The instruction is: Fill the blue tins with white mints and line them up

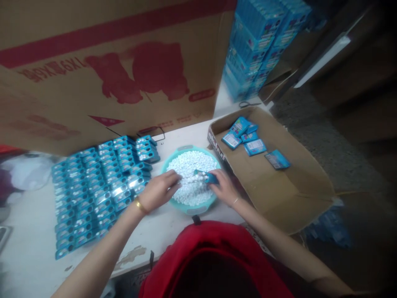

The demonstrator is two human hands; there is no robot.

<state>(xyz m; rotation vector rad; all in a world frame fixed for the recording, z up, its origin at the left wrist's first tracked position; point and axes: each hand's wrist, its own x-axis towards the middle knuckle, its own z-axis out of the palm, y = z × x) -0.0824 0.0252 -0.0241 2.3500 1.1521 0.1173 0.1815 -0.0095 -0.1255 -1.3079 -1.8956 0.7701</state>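
A teal bowl (186,205) full of small white pellets (192,163) stands on the white table in front of me. Over the bowl, my right hand (223,186) grips a small blue box (207,177). My left hand (159,191), wearing a gold bracelet, has its fingers pinched together at the box's open end, touching the pellets. What the left fingers hold is too small to make out.
Rows of several blue boxes (99,188) lie left of the bowl. A shallow cardboard tray (297,186) on the right holds several blue packets (254,147). A large printed carton (108,70) stands behind, stacked blue cartons (260,41) at the back right. My red clothing fills the bottom edge.
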